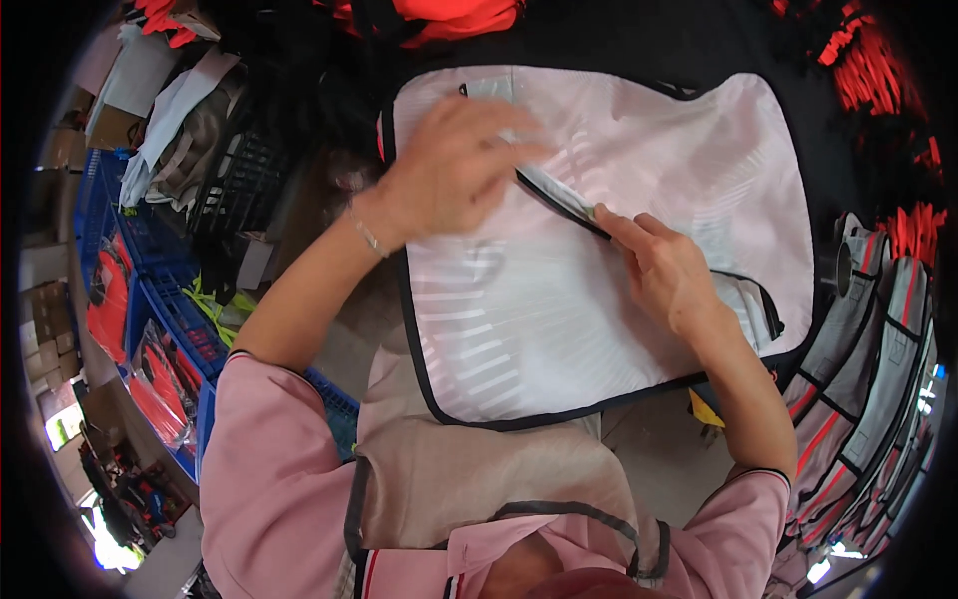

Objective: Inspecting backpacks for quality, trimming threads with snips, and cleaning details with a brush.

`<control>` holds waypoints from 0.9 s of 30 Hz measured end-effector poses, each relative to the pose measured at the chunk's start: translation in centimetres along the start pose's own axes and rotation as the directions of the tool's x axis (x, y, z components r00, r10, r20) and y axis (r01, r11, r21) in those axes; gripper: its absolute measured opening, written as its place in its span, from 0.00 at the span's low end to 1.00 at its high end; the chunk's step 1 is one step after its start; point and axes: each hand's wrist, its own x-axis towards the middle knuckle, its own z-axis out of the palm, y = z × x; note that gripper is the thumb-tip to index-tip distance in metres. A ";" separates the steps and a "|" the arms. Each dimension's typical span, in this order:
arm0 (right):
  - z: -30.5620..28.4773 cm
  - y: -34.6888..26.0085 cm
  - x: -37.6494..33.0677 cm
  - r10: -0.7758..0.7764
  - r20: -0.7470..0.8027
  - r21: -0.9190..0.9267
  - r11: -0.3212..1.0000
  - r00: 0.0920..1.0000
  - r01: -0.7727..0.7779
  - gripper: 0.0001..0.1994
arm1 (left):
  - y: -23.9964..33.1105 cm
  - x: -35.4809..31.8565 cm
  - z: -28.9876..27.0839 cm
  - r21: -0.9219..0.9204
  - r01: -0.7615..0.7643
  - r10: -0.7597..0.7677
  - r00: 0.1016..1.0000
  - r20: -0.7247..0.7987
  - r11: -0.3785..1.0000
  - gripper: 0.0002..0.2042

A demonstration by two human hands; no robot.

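A pale pink and white fabric piece (559,329) with black bound edges and a pattern of light stripes lies spread before me. Across its middle runs a slanting black-edged slit, perhaps a zip (559,195), with a whitish strip along it. My right hand (664,265) pinches the lower right part of this black edge between thumb and fingers. Above the fabric's upper left part is my left hand (454,165), smeared by motion, so its grip cannot be made out. A second curved black-edged opening (758,304) shows at the lower right, beside my right wrist.
Blue crates (180,309) with red items in clear bags stand at the left, near a black basket (239,175). Grey straps with red stripes (868,369) hang at the right. Red material (459,20) lies beyond the fabric. A beige apron (489,464) covers my lap.
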 end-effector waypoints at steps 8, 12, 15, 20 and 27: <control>-0.3 0.1 2.5 -0.073 -0.127 0.024 0.997 0.989 0.076 0.21 | 3.8 -2.9 1.6 -0.229 0.183 -0.137 0.969 0.204 0.956 0.16; -0.2 0.7 1.1 -0.091 -0.050 0.018 0.996 0.995 0.092 0.22 | 3.4 -3.3 2.4 -0.141 0.203 -0.195 0.979 0.065 0.969 0.17; -2.4 1.7 -1.7 -0.092 0.106 -0.052 0.994 0.990 0.098 0.23 | 2.6 -4.4 2.1 -0.173 0.124 -0.110 0.990 0.091 0.977 0.17; -2.9 2.4 -1.0 -0.104 0.150 -0.110 0.987 0.983 0.121 0.25 | 2.6 -4.6 2.5 -0.154 0.090 -0.079 0.994 0.078 0.984 0.15; -1.4 3.2 1.0 -0.222 -0.068 0.027 0.974 0.973 0.225 0.25 | 2.2 -5.3 2.5 -0.111 0.086 -0.079 0.995 0.068 0.990 0.11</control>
